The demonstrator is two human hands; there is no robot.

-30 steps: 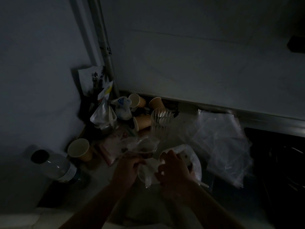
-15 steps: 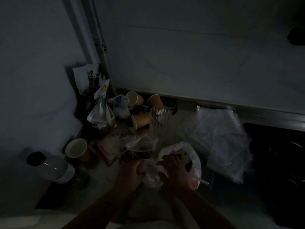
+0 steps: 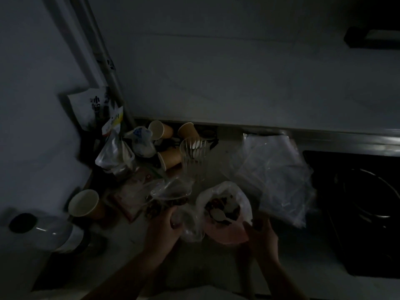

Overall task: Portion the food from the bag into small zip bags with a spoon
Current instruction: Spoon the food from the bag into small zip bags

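Observation:
The scene is very dark. A white plastic food bag (image 3: 225, 232) stands open on the counter, dark pieces of food inside and a pale spoon (image 3: 217, 213) lying in it. My right hand (image 3: 260, 233) is at the bag's right side, with its fingers curled near the rim. My left hand (image 3: 163, 227) grips a small clear zip bag (image 3: 190, 226) just left of the food bag. Filled small zip bags (image 3: 171, 194) lie behind my left hand.
A stack of empty clear zip bags (image 3: 275, 174) lies to the right, beside a dark stove (image 3: 363, 208). Paper cups (image 3: 85, 204), a clear cup of plastic spoons (image 3: 193, 156), packets and a large bottle (image 3: 41, 232) crowd the left corner.
My right hand has left the small zip bag and moved right to the food bag's side, uncovering the food and spoon. My left hand still holds the small bag.

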